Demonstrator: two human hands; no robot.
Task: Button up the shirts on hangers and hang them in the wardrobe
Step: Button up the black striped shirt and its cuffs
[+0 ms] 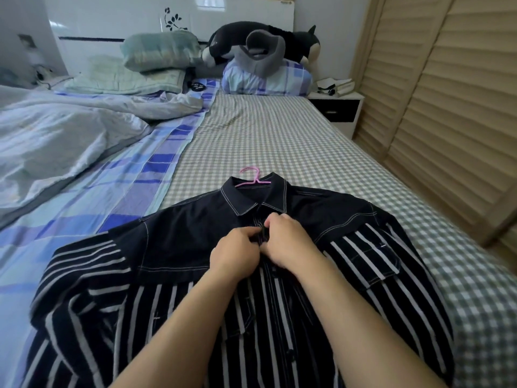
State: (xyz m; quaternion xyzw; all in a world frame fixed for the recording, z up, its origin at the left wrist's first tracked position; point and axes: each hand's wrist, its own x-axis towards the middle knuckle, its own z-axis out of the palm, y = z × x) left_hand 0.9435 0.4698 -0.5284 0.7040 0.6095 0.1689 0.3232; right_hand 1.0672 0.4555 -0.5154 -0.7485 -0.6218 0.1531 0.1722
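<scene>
— Forearms first, then: what's past them?

— Both my arms reach forward over the shirt (195,247), which lies flat on the bed (279,135), front up, collar away from me. My left hand (235,252) and right hand (288,242) meet at the placket, just below the collar, knuckles nearly touching.

— Are they holding anything?

— Yes. Fingers of both hands are curled in and pinching the shirt's front edges between them. The button itself is hidden under my fingers, so I can't tell whether it is through its hole.

— And below the grip?

— Toward me the placket runs down through the striped part; one dark button shows there, near my right forearm. The two front edges look unfastened down that stretch, though the folds make it hard to be sure.

— Where is the hanger?

— Beyond my hands, inside the collar. Only the pink hook of the hanger (253,176) sticks out, lying on the checked sheet.

— Anything to either side?

— Left of my hands, past the sleeve, a blue plaid sheet and a rumpled quilt (56,130). Right of them, the shirt's chest pocket, then the bed edge and louvred doors (447,107). Far ahead, pillows (159,51), a plush toy (265,37) and a nightstand (338,107).
</scene>
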